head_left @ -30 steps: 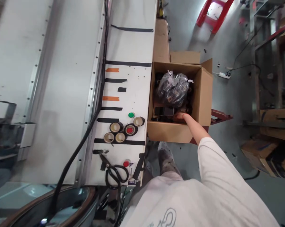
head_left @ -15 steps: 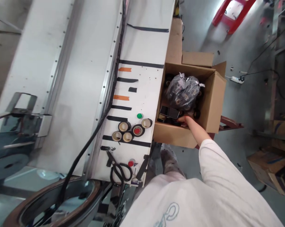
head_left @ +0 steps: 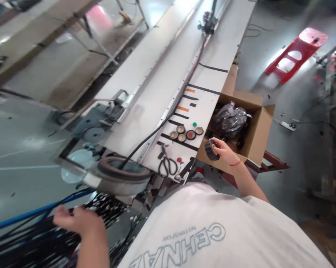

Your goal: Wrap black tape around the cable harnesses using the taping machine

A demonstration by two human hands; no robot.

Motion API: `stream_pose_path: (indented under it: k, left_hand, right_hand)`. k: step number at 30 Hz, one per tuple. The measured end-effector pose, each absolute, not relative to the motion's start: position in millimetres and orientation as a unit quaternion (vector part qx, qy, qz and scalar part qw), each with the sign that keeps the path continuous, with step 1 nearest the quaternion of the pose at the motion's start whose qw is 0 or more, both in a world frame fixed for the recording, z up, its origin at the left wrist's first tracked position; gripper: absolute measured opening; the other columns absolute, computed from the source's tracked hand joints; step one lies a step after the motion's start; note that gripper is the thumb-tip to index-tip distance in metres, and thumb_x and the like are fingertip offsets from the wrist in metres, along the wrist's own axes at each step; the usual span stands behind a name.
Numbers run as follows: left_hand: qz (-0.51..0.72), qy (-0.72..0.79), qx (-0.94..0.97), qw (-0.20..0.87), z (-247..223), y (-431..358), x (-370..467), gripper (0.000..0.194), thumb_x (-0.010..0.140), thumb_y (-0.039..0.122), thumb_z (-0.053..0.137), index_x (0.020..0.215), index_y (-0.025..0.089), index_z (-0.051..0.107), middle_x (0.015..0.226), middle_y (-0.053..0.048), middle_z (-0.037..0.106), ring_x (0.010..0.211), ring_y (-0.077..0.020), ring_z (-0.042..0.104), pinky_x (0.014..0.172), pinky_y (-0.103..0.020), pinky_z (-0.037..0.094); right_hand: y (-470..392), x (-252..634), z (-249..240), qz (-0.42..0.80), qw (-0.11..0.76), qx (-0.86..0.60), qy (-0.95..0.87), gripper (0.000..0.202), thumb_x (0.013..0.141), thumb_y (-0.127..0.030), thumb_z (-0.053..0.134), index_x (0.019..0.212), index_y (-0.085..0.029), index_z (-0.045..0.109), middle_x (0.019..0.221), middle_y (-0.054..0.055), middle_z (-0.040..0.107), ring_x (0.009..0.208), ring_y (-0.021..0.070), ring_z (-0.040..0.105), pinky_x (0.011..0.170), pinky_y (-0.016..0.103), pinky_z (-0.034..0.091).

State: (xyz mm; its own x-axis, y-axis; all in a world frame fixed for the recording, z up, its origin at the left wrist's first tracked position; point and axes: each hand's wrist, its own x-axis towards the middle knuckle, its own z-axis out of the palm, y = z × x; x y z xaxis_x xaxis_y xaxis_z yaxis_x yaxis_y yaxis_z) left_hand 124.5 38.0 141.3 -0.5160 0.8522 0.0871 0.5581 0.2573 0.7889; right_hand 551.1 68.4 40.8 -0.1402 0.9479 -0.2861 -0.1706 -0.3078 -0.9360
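My right hand (head_left: 223, 149) grips a roll of black tape (head_left: 211, 150), thumb and fingers at its tan core. It is held above the near side of an open cardboard box (head_left: 258, 132). Inside the box lies a clear plastic bag of dark rolls (head_left: 231, 121). At lower left my left hand (head_left: 80, 220), somewhat blurred, hovers with fingers apart and nothing in it, over a bundle of black cables (head_left: 45, 238). Several tape rolls (head_left: 181, 137) stand on the white bench (head_left: 170, 93), near black-handled scissors (head_left: 168, 165).
A green button (head_left: 194, 124) and a red button (head_left: 179, 160) sit on the bench edge. A black cable (head_left: 145, 143) runs down into a round metal rim (head_left: 123, 167). On the floor at upper right are a red stool (head_left: 289, 65) and a power strip (head_left: 287, 125).
My right hand has come up out of the box with the tape roll. My left hand has entered the view at lower left. The view has turned and takes in more on the left.
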Motion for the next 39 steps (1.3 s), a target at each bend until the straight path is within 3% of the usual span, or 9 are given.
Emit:
stream_pose_path:
  k: [3, 7, 9, 12, 14, 19, 25, 31, 39]
  left_hand:
    - [0.505, 0.725, 0.453, 0.115, 125, 18, 136, 0.028, 0.092, 0.045, 0.052, 0.116, 0.033, 0.059, 0.120, 0.001, 0.063, 0.116, -0.0239, 0.054, 0.104, -0.049, 0.042]
    - [0.460, 0.490, 0.553, 0.493, 125, -2, 170, 0.067, 0.084, 0.064, 0.055, 0.138, 0.026, 0.043, 0.137, -0.011, 0.054, 0.116, -0.0267, 0.059, 0.092, -0.040, 0.051]
    - [0.463, 0.493, 0.499, 0.542, 126, -5, 175, 0.068, 0.081, 0.062, 0.062, 0.136, 0.024, 0.047, 0.132, -0.011, 0.057, 0.112, -0.0250, 0.061, 0.089, -0.035, 0.053]
    - [0.502, 0.573, 0.322, 0.562, 126, -6, 158, 0.046, 0.082, 0.059, 0.062, 0.103, 0.018, 0.065, 0.092, -0.005, 0.068, 0.085, -0.0190, 0.066, 0.068, -0.026, 0.054]
    - [0.511, 0.563, 0.172, 0.626, 126, -7, 140, 0.041, 0.086, 0.057, 0.058, 0.086, 0.016, 0.064, 0.068, -0.001, 0.063, 0.061, -0.0139, 0.062, 0.051, -0.022, 0.049]
    - [0.489, 0.420, -0.050, 0.762, 130, -13, 109, 0.035, 0.096, 0.041, 0.048, 0.080, 0.013, 0.062, 0.060, 0.000, 0.058, 0.044, -0.0065, 0.052, 0.038, -0.015, 0.038]
    - [0.467, 0.380, -0.033, 0.798, 118, -26, 88, 0.042, 0.095, 0.050, 0.048, 0.085, 0.013, 0.064, 0.060, -0.002, 0.059, 0.049, -0.0089, 0.055, 0.043, -0.017, 0.043]
    - [0.559, 0.423, 0.063, 0.710, 98, -34, 71, 0.042, 0.091, 0.055, 0.053, 0.080, 0.014, 0.061, 0.058, 0.000, 0.059, 0.047, -0.0079, 0.052, 0.046, -0.019, 0.041]
    - [0.553, 0.424, 0.109, 0.709, 92, -36, 57, 0.051, 0.086, 0.063, 0.055, 0.087, 0.013, 0.063, 0.064, -0.001, 0.063, 0.049, -0.0096, 0.053, 0.048, -0.022, 0.041]
  right_hand:
    - [59, 470, 75, 0.626, 0.446, -0.447, -0.457, 0.026, 0.080, -0.041, 0.062, 0.095, -0.020, 0.058, 0.073, -0.001, 0.056, 0.060, 0.0118, 0.049, 0.055, 0.024, 0.042]
    - [46, 376, 110, 0.450, 0.436, -0.490, -0.606, 0.024, 0.082, -0.032, 0.058, 0.104, -0.022, 0.057, 0.081, 0.002, 0.058, 0.069, 0.0168, 0.055, 0.065, 0.029, 0.048]
    - [42, 345, 126, 0.392, 0.398, -0.485, -0.673, 0.024, 0.080, -0.030, 0.063, 0.102, -0.021, 0.060, 0.091, 0.006, 0.061, 0.082, 0.0201, 0.058, 0.074, 0.032, 0.050]
    - [37, 316, 141, 0.524, 0.344, -0.379, -0.680, 0.039, 0.083, -0.038, 0.066, 0.118, -0.022, 0.059, 0.098, 0.007, 0.063, 0.082, 0.0191, 0.060, 0.071, 0.031, 0.052]
    - [33, 302, 144, 0.653, 0.321, -0.297, -0.618, 0.055, 0.085, -0.042, 0.065, 0.134, -0.024, 0.050, 0.103, 0.007, 0.064, 0.076, 0.0158, 0.059, 0.064, 0.029, 0.053]
    - [18, 260, 139, 0.757, 0.331, -0.275, -0.492, 0.075, 0.079, -0.037, 0.075, 0.144, -0.030, 0.039, 0.107, 0.005, 0.064, 0.074, 0.0122, 0.059, 0.059, 0.024, 0.053]
    - [6, 223, 143, 0.758, 0.343, -0.331, -0.445, 0.071, 0.076, -0.033, 0.077, 0.139, -0.027, 0.046, 0.100, 0.004, 0.065, 0.067, 0.0117, 0.058, 0.054, 0.023, 0.052]
    - [-6, 199, 136, 0.763, 0.362, -0.360, -0.396, 0.060, 0.078, -0.033, 0.070, 0.135, -0.029, 0.051, 0.089, -0.001, 0.063, 0.050, 0.0058, 0.049, 0.045, 0.020, 0.045]
    - [-21, 180, 134, 0.775, 0.388, -0.354, -0.351, 0.070, 0.075, -0.026, 0.070, 0.140, -0.036, 0.047, 0.095, -0.003, 0.063, 0.054, 0.0051, 0.052, 0.054, 0.020, 0.050]
